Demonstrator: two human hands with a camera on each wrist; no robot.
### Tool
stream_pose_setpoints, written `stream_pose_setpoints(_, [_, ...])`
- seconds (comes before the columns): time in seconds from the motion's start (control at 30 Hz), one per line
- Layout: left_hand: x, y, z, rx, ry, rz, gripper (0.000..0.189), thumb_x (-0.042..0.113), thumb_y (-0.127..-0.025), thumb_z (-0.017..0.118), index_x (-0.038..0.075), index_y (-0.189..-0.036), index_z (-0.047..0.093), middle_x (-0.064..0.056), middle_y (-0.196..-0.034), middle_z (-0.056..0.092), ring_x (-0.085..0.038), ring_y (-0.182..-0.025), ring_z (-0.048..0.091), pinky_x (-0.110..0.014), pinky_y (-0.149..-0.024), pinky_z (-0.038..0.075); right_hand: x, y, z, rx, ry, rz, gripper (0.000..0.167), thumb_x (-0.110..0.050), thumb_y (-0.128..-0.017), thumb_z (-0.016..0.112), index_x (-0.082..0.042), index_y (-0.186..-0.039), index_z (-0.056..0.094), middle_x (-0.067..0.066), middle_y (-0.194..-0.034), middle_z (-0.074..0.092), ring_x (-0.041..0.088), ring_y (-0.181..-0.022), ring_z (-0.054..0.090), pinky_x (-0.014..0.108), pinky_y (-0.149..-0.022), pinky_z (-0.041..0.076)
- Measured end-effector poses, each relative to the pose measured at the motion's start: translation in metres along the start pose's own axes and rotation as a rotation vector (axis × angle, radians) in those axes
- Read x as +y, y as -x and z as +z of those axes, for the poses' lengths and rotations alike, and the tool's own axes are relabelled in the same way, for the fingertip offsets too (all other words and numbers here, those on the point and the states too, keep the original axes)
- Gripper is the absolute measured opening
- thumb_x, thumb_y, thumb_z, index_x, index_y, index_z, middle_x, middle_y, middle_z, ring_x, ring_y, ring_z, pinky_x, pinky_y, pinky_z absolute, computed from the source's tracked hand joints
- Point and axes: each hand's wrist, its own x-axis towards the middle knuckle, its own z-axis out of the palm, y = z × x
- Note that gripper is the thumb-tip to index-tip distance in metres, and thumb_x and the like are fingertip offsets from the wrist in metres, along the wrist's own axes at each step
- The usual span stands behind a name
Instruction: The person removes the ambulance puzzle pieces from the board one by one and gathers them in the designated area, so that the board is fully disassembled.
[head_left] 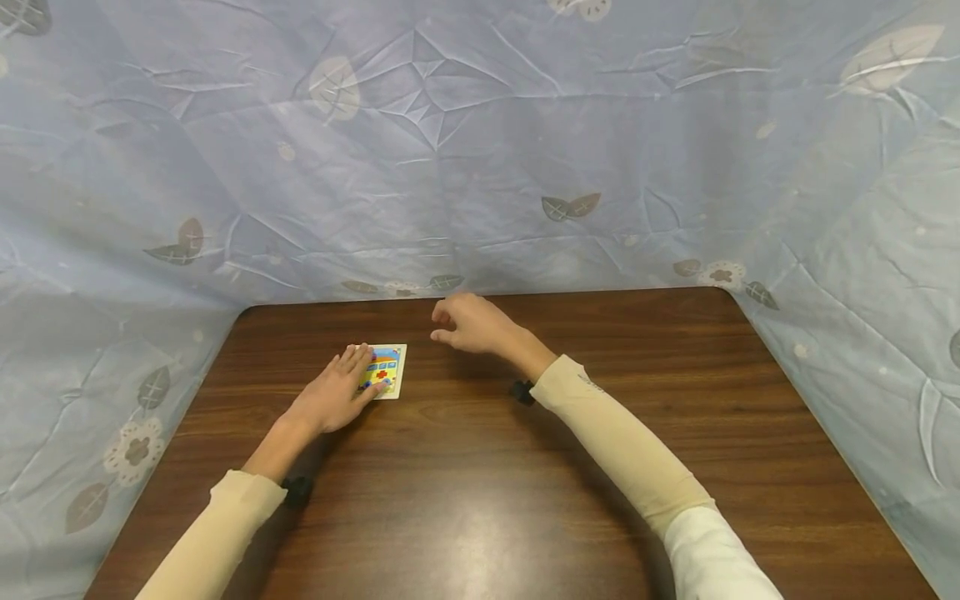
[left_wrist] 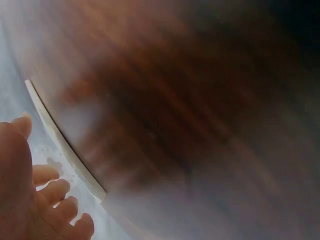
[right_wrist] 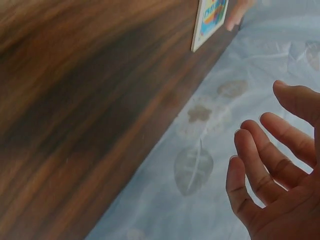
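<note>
A small flat board (head_left: 391, 373) with a white border and a bright picture of a yellow vehicle with a red cross lies on the table. My left hand (head_left: 330, 398) reaches over its left part, fingers extended and thumb along its near side. Only the board's pale edge (left_wrist: 69, 148) shows in the left wrist view, beside the thumb and fingers. Farther right, my right hand (head_left: 476, 323) is held above the table, its fingers loosely bent with nothing between them. In the right wrist view, the palm (right_wrist: 285, 215) is bare and the board's picture side (right_wrist: 212, 21) shows at the top.
The dark wood-grain table (head_left: 465, 467) has rounded far corners. Blue-grey cloth (head_left: 495, 167) with leaf and flower prints hangs behind it and at both sides. Dark wrist-worn devices sit under both wrists, near the cuffs of the beige sleeves (head_left: 622, 433).
</note>
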Motion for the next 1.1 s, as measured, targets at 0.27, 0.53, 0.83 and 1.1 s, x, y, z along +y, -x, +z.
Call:
stream_pose_setpoints(0.27, [-0.007,0.002,0.002,-0.046,-0.020,0.009,0.080,0.049,-0.112,0.043,-0.003,-0.167,0.015,-0.025,-0.176,0.011,-0.046,-0.164,0.010,-0.066,-0.131,0.015,-0.010,-0.022,0.030,-0.013,-0.018,-0.014,0.034,-0.032,-0.103,0.070,-0.009,-0.127,0.072,0.006,-0.125,0.075,0.022,-0.116,0.071,0.038,-0.101,0.060])
stream_pose_setpoints(0.53, [-0.010,-0.004,0.007,-0.061,-0.024,0.037,0.081,0.051,-0.113,0.039,-0.003,-0.167,0.012,-0.024,-0.176,0.007,-0.046,-0.164,0.008,-0.066,-0.132,0.014,-0.017,-0.042,0.060,-0.023,-0.050,-0.031,0.029,-0.027,-0.104,0.069,-0.007,-0.124,0.073,0.006,-0.118,0.077,0.019,-0.107,0.073,0.032,-0.095,0.061])
stream_pose_setpoints(0.83, [-0.010,-0.009,0.011,-0.139,-0.018,0.035,0.087,0.058,-0.111,0.035,-0.001,-0.168,0.005,-0.021,-0.177,0.001,-0.043,-0.165,0.005,-0.067,-0.132,0.010,-0.021,-0.053,0.085,-0.034,-0.042,0.061,0.035,-0.029,-0.102,0.071,-0.009,-0.132,0.070,0.006,-0.126,0.070,0.018,-0.112,0.070,0.030,-0.096,0.060])
stream_pose_setpoints(1.1, [-0.009,-0.010,0.009,-0.136,-0.043,0.047,0.086,0.059,-0.111,0.034,-0.001,-0.168,0.008,-0.022,-0.177,0.006,-0.042,-0.165,0.009,-0.066,-0.132,0.013,-0.024,-0.056,0.096,-0.033,0.006,0.062,0.036,-0.033,-0.101,0.073,-0.011,-0.129,0.075,0.003,-0.120,0.068,0.015,-0.103,0.065,0.026,-0.091,0.058])
